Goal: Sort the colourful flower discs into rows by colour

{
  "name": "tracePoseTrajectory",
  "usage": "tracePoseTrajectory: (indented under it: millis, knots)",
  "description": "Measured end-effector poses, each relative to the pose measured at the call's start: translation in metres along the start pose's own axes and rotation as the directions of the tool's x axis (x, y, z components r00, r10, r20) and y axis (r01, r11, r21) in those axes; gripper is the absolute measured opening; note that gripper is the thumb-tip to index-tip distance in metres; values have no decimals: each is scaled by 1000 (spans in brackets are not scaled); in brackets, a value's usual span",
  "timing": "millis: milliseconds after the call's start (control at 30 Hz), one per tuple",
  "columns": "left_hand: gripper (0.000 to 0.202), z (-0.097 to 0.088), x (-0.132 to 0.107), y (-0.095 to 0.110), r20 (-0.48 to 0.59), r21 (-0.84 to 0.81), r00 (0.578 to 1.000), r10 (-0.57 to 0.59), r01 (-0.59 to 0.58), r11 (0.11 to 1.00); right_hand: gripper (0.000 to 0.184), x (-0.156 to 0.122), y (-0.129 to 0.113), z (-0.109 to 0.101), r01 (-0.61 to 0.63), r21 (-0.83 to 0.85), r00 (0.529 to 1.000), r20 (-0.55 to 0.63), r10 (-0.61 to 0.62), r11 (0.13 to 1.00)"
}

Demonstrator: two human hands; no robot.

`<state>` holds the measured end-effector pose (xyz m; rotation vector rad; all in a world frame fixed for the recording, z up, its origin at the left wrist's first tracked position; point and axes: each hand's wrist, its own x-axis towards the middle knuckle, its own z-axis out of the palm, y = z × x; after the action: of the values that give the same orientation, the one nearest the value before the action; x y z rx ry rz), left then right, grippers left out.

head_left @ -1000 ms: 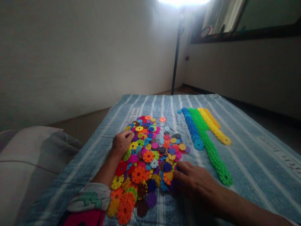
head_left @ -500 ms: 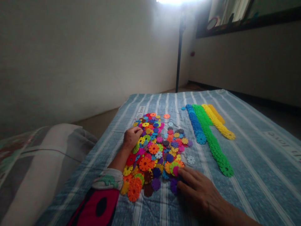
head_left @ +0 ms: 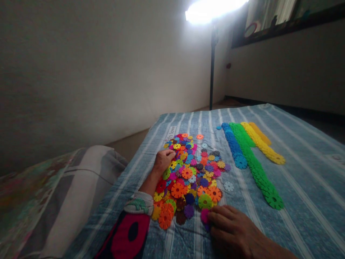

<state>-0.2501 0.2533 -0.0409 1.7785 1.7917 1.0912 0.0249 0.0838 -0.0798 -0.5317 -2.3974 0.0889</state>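
A mixed pile of flower-shaped plastic discs (head_left: 187, 173) in many colours lies on the striped blue cloth. At its left edge rests my left hand (head_left: 164, 160), thumb and fingers pressed together; what is between them, if anything, is hidden. My right hand (head_left: 233, 226) is at the pile's near right corner, its curled fingertips on a magenta disc (head_left: 204, 216). Part of a purple disc (head_left: 207, 227) shows beneath that one. Just above the magenta piece lies a lime-green disc (head_left: 205, 201), beside an orange disc (head_left: 215, 193).
To the right, overlapping discs form rows: blue (head_left: 233, 145), a long green one (head_left: 258, 172), yellow (head_left: 261, 144) and orange-yellow (head_left: 260, 133). A pale blue disc (head_left: 229, 186) lies alone. A lit lamp on a stand (head_left: 212, 72) rises behind the cloth (head_left: 304, 172).
The view has shifted, moving everything rightward in the picture. My right hand has drawn the magenta disc off the lime-green one, towards me. My left hand stays at the pile's left edge.
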Motion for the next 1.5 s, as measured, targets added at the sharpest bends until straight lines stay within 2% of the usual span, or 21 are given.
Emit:
tracePoseTrajectory:
  millis: [233, 400, 600, 867, 1000, 1100, 1267, 1400, 1500]
  knots:
    - [24, -2, -3, -2, 13, -50, 999, -38, 38, 998, 11, -1, -4, 5, 7, 18, 1000, -19, -6, 1000]
    - [20, -4, -4, -3, 25, -106, 996, -84, 87, 991, 13, 1, -3, -3, 52, -4, 998, 45, -52, 999]
    - [17, -6, -6, 2, 30, -125, 991, -132, 134, 983, 11, 2, -2, -8, 60, 3, 997, 45, -60, 998]
    - [24, -8, -4, 3, 6, -34, 998, -58, 59, 998, 19, -1, 0, 4, 31, 42, 998, -55, -29, 999]
    - [24, -8, -1, 2, 6, -1, 1000, -26, 26, 1000, 23, -3, 2, 12, 16, 13, 999, -33, -15, 1000]
    - [25, -8, 3, 0, 5, 20, 1000, -22, 22, 1000, 25, -3, 5, 17, 32, -38, 999, -8, -32, 999]
    - [27, -9, 6, -1, 27, 37, 999, -34, 33, 999, 27, -1, 7, 22, 35, -60, 994, -99, -40, 998]
    - [28, -10, 4, 0, 16, 58, 999, -28, 27, 998, 25, 0, 7, 23, 40, -69, 996, -82, -46, 997]
    - [29, -10, 4, -1, 6, 61, 999, -31, 31, 998, 26, 0, 8, 26, 53, -96, 992, -113, -64, 994]
